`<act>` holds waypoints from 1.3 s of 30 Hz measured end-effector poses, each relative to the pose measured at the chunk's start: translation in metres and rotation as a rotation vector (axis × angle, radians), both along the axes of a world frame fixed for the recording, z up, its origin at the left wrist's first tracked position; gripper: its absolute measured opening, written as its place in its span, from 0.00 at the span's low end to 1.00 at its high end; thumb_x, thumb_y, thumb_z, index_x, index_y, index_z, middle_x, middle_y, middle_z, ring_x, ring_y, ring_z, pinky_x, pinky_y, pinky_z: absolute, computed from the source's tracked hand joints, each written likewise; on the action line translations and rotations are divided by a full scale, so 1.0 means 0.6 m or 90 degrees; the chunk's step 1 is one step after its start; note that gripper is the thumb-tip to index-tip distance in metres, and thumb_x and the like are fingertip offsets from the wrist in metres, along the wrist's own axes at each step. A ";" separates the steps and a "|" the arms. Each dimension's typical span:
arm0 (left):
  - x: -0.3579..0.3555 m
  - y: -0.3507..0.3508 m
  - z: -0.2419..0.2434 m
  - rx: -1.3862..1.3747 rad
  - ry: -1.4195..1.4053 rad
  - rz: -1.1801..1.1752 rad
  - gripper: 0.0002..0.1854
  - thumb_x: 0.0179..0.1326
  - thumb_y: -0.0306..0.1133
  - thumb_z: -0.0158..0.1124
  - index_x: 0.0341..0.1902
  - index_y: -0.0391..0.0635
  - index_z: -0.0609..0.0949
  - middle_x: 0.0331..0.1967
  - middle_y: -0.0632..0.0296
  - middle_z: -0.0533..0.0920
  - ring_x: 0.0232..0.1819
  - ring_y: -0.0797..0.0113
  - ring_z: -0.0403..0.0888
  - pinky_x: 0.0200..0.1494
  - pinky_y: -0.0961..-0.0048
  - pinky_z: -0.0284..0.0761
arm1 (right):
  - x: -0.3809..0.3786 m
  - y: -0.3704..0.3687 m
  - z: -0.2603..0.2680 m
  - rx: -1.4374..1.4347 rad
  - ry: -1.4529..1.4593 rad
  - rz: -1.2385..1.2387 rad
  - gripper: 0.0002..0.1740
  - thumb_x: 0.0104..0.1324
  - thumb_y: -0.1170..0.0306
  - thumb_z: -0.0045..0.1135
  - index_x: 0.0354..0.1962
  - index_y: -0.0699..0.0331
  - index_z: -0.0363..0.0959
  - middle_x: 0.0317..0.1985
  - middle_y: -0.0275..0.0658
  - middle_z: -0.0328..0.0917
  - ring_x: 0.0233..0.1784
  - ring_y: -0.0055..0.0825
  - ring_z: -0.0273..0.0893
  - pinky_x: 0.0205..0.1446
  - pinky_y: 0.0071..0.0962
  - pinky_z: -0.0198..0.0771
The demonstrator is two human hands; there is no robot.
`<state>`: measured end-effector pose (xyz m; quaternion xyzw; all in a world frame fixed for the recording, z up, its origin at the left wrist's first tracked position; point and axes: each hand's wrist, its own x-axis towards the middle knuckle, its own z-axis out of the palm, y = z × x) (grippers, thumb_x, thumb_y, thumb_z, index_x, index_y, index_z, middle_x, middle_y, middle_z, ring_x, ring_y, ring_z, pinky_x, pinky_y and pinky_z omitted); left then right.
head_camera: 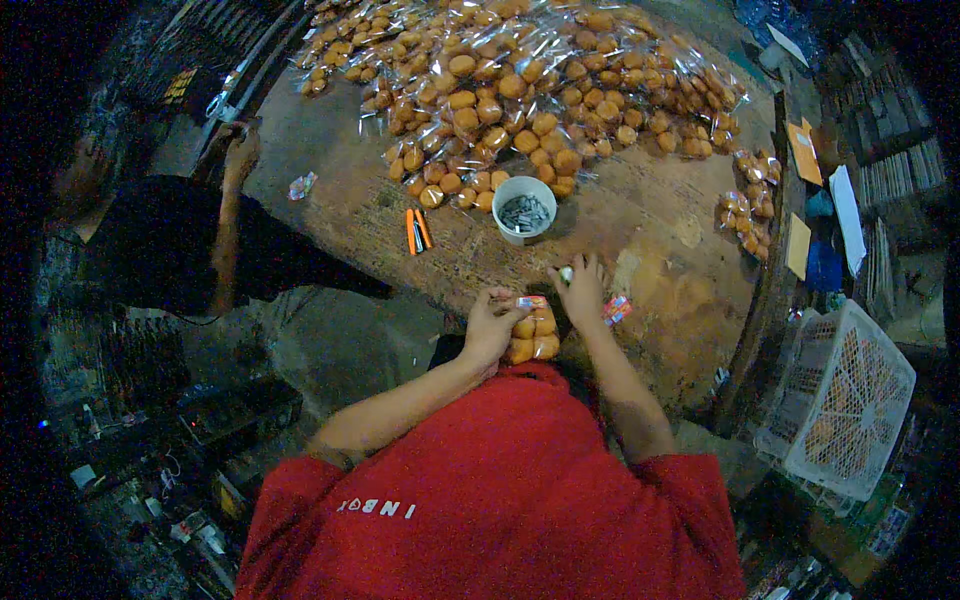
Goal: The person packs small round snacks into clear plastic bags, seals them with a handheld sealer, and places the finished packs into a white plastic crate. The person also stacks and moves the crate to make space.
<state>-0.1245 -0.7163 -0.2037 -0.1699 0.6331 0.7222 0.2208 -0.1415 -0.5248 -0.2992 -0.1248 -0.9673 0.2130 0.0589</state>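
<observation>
My left hand [491, 330] grips the top of a clear plastic bag of round golden-brown buns [534, 337], close to my body at the table's near edge. A red-and-white printed label [532, 302] lies across the bag's top, by my left fingers. To its right, my right hand [583, 289] has a small whitish object [565, 274] between thumb and fingers; its kind is too small to tell. Beside my right wrist lies another printed label [617, 310]. Beyond my hands stands a white plastic tub [525, 210] holding many small greyish pieces.
Many bagged buns [487, 112] are heaped over the far table, with more bags [750, 202] at its right edge. An orange-handled tool [418, 231] lies left of the tub. Another person's arm [227, 217] is at the left. A white plastic crate [851, 405] stands at the right.
</observation>
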 end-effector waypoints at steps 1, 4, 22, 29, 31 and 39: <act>-0.009 -0.009 0.001 0.018 -0.035 0.020 0.20 0.60 0.24 0.69 0.51 0.44 0.69 0.37 0.63 0.78 0.40 0.71 0.77 0.48 0.74 0.75 | 0.006 -0.011 0.014 -0.001 0.045 -0.027 0.31 0.66 0.50 0.60 0.55 0.67 0.71 0.62 0.58 0.66 0.62 0.58 0.66 0.63 0.47 0.65; -0.049 -0.029 0.013 0.118 -0.073 0.068 0.22 0.62 0.25 0.67 0.55 0.44 0.68 0.44 0.59 0.80 0.46 0.70 0.79 0.51 0.73 0.75 | 0.036 -0.027 0.087 -0.480 -0.205 0.074 0.32 0.69 0.49 0.57 0.58 0.68 0.68 0.58 0.50 0.73 0.49 0.46 0.77 0.55 0.43 0.72; -0.050 -0.056 0.018 0.074 -0.039 0.112 0.10 0.74 0.38 0.55 0.39 0.45 0.77 0.31 0.64 0.79 0.34 0.73 0.78 0.39 0.75 0.74 | -0.240 0.123 0.036 -0.498 0.201 -0.183 0.25 0.69 0.50 0.58 0.35 0.68 0.80 0.30 0.44 0.81 0.35 0.37 0.76 0.46 0.36 0.71; -0.026 -0.057 0.044 0.062 -0.055 0.244 0.09 0.74 0.37 0.55 0.41 0.45 0.78 0.29 0.65 0.79 0.31 0.74 0.77 0.36 0.76 0.71 | -0.505 0.152 0.075 -0.265 0.063 0.080 0.15 0.68 0.64 0.62 0.44 0.68 0.79 0.38 0.41 0.81 0.44 0.30 0.78 0.51 0.30 0.71; -0.031 -0.062 0.061 0.042 -0.021 0.228 0.09 0.74 0.37 0.56 0.39 0.46 0.77 0.29 0.66 0.79 0.31 0.76 0.77 0.35 0.77 0.70 | -0.467 0.132 0.144 -0.329 0.162 0.171 0.12 0.68 0.65 0.61 0.41 0.66 0.79 0.42 0.41 0.81 0.48 0.32 0.78 0.56 0.31 0.70; -0.145 -0.058 0.198 -0.256 0.474 -0.004 0.22 0.59 0.32 0.73 0.55 0.44 0.76 0.43 0.66 0.80 0.46 0.74 0.79 0.50 0.74 0.75 | -0.214 0.062 0.483 -0.405 0.015 0.417 0.08 0.69 0.68 0.58 0.38 0.66 0.75 0.40 0.39 0.80 0.51 0.30 0.78 0.60 0.32 0.69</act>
